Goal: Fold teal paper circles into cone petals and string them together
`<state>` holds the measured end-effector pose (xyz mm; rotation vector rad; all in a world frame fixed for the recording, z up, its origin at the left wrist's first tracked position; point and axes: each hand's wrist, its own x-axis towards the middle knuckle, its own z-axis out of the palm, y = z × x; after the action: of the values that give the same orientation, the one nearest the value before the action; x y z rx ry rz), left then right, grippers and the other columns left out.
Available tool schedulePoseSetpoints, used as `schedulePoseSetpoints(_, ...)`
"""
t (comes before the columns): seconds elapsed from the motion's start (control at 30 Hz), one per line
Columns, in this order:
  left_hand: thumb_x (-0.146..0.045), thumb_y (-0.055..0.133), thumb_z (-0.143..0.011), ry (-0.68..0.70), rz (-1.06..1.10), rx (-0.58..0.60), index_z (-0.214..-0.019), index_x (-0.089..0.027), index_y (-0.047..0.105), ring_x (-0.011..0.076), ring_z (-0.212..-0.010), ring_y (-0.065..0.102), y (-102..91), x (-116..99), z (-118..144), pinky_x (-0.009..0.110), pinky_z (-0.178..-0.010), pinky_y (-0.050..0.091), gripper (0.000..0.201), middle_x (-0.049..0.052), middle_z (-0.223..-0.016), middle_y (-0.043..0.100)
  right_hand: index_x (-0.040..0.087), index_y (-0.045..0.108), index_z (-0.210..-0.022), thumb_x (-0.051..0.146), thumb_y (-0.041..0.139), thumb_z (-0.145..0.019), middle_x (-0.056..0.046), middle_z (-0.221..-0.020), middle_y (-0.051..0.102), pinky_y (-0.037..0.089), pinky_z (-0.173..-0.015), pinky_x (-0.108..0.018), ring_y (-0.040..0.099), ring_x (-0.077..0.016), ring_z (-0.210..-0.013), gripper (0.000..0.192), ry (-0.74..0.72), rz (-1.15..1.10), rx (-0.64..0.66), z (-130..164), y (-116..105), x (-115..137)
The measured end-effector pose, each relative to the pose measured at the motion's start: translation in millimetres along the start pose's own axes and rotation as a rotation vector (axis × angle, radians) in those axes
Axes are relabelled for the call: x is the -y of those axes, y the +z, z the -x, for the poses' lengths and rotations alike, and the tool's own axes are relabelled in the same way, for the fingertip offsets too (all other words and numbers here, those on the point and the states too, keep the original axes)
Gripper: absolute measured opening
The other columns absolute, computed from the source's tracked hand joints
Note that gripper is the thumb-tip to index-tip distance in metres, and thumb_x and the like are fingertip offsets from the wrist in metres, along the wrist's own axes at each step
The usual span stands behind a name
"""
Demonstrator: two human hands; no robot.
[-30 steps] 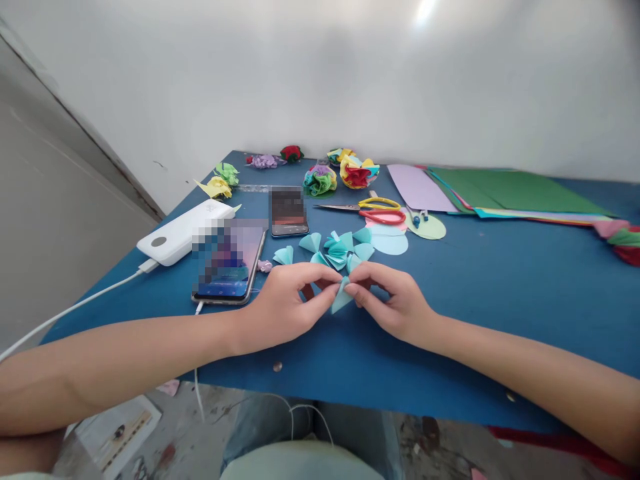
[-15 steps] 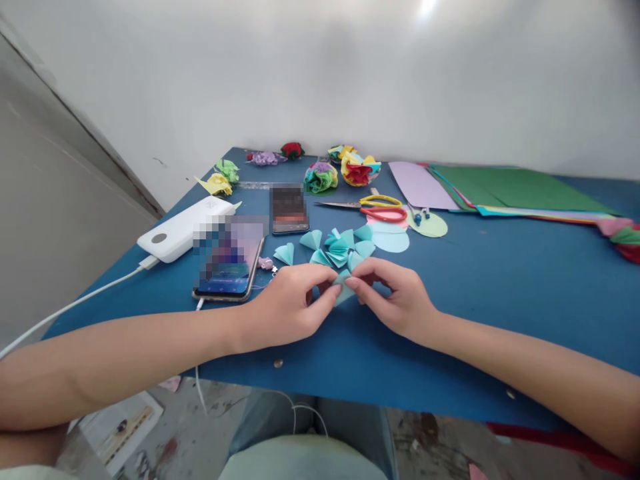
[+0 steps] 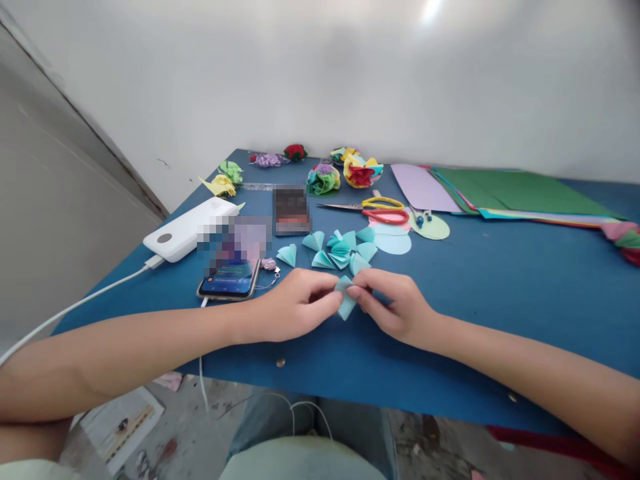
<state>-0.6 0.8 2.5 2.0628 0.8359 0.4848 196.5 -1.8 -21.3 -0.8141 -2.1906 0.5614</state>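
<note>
Blue table [image 3: 500, 293] edge near — left hand [image 3: 295, 310], right hand [image 3: 395, 307] pinch paper cone [image 3: 345, 303].

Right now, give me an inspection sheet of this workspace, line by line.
Surface: blue table, against a white wall.
Job's things: folded light-blue paper piece pinched between both hands; more folded blue pieces lie just behind it.
Clutter: scissors, paper circles, coloured paper sheets, finished paper flowers, two phones, white power bank.
Grips: left hand and right hand both shut on the paper piece, fingertips meeting.
Cables: white cable runs from the power bank off the table's left edge; another hangs below the near phone.
Surroundings: bare floor with scraps beneath; the person's lap at the bottom.
</note>
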Motion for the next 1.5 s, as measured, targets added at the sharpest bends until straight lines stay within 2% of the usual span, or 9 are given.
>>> schedulePoseSetpoints(0.1, -0.028, 0.037, -0.089, -0.034, 0.068, 0.084, -0.069, -0.014, 0.053, 0.0078, -0.055, 0.044, 0.0, -1.6, 0.9, 0.019, -0.051, 0.033, 0.029, -0.003, -0.058, 0.048, 0.018, 0.049, -0.071, 0.024, 0.045, -0.089, 0.002, -0.062, 0.050, 0.036, -0.056, -0.020, 0.044, -0.0083, -0.056, 0.019, 0.027, -0.033, -0.018, -0.2, -0.7, 0.5)
schedulePoseSetpoints(0.27, -0.029, 0.038, -0.089, 0.011, 0.065, 0.001, -0.068, -0.014, 0.053, 0.0077, -0.055, 0.041, 3.3, -1.5, 3.2, 0.019, -0.052, 0.033, 0.030, -0.004, -0.058, 0.045, 0.017, 0.051, -0.071, 0.032, 0.042, -0.091, 0.001, -0.060, 0.053, 0.037, -0.052, -0.020, 0.048, -0.0084, -0.054, 0.026, 0.200, -0.212, 0.115, -2.8, -3.3, 2.1)
schedulePoseSetpoints(0.4, -0.027, 0.040, -0.089, -0.028, 0.084, 0.061, -0.072, -0.013, 0.056, 0.0078, -0.054, 0.043, 3.2, -0.6, 2.6, 0.018, -0.049, 0.033, 0.027, -0.003, -0.059, 0.050, 0.017, 0.048, -0.057, 0.031, 0.043, -0.090, 0.003, -0.052, 0.049, 0.035, -0.050, -0.019, 0.045, -0.0066, -0.048, 0.036, 0.185, -0.171, 0.121, -2.1, -3.8, 3.6)
schedulePoseSetpoints(0.63, -0.028, 0.038, -0.091, 0.026, 0.098, 0.013, -0.079, -0.014, 0.057, 0.0077, -0.057, 0.047, 5.2, 0.4, 3.6, 0.018, -0.053, 0.037, 0.026, -0.002, -0.063, 0.053, 0.016, 0.055, -0.069, 0.035, 0.040, -0.091, 0.002, -0.055, 0.053, 0.036, -0.049, -0.018, 0.047, -0.0070, -0.049, 0.033, 0.251, -0.245, 0.195, -2.1, -2.6, 5.1)
schedulePoseSetpoints(0.73, -0.030, 0.038, -0.091, -0.013, 0.092, 0.021, -0.075, -0.014, 0.055, 0.0079, -0.054, 0.045, 7.4, 2.0, 3.9, 0.018, -0.050, 0.035, 0.028, -0.003, -0.061, 0.051, 0.015, 0.054, -0.065, 0.035, 0.037, -0.092, 0.004, -0.045, 0.046, 0.033, -0.044, -0.017, 0.043, -0.0059, -0.041, 0.038, 0.253, -0.179, 0.217, -2.5, -2.0, 5.9)
schedulePoseSetpoints(1.07, -0.025, 0.037, -0.091, 0.027, 0.041, -0.026, -0.071, -0.015, 0.053, 0.0080, -0.055, 0.043, 4.7, -1.0, 6.1, 0.019, -0.051, 0.035, 0.028, -0.003, -0.059, 0.048, 0.018, 0.050, -0.073, 0.030, 0.033, -0.093, 0.004, -0.051, 0.047, 0.033, -0.049, -0.019, 0.043, -0.0072, -0.046, 0.029, 0.098, -0.118, 0.206, 2.1, 2.0, 4.5)
schedulePoseSetpoints(1.17, -0.029, 0.038, -0.091, 0.073, -0.050, -0.134, -0.073, -0.015, 0.052, 0.0093, -0.059, 0.045, 3.6, -1.0, 5.5, 0.021, -0.056, 0.037, 0.027, -0.001, -0.064, 0.049, 0.019, 0.046, -0.067, 0.033, 0.031, -0.094, 0.004, -0.051, 0.046, 0.031, -0.048, -0.020, 0.041, -0.0077, -0.046, 0.033, 0.120, -0.095, 0.181, 2.6, 2.4, 3.1)
schedulePoseSetpoints(1.33, -0.026, 0.049, -0.086, 0.173, -0.166, -0.399, -0.103, -0.018, 0.047, 0.0132, -0.078, 0.050, 4.2, 0.1, 3.0, 0.023, -0.065, 0.042, 0.019, 0.003, -0.088, 0.052, 0.019, 0.039, -0.059, 0.038, 0.033, -0.093, 0.004, -0.049, 0.042, 0.027, -0.046, -0.021, 0.036, -0.0076, -0.045, 0.038, 0.189, -0.071, 0.112, 3.6, 2.5, 2.5)
schedulePoseSetpoints(1.5, -0.017, 0.047, -0.085, 0.326, -0.257, -0.417, -0.098, -0.017, 0.050, 0.0137, -0.086, 0.049, 5.2, -0.1, 5.7, 0.025, -0.073, 0.042, 0.013, 0.005, -0.092, 0.050, 0.018, 0.038, -0.055, 0.041, 0.034, -0.092, 0.004, -0.048, 0.039, 0.026, -0.045, -0.022, 0.034, -0.0068, -0.044, 0.044, 0.257, -0.130, 0.115, 2.9, 1.6, 3.6)
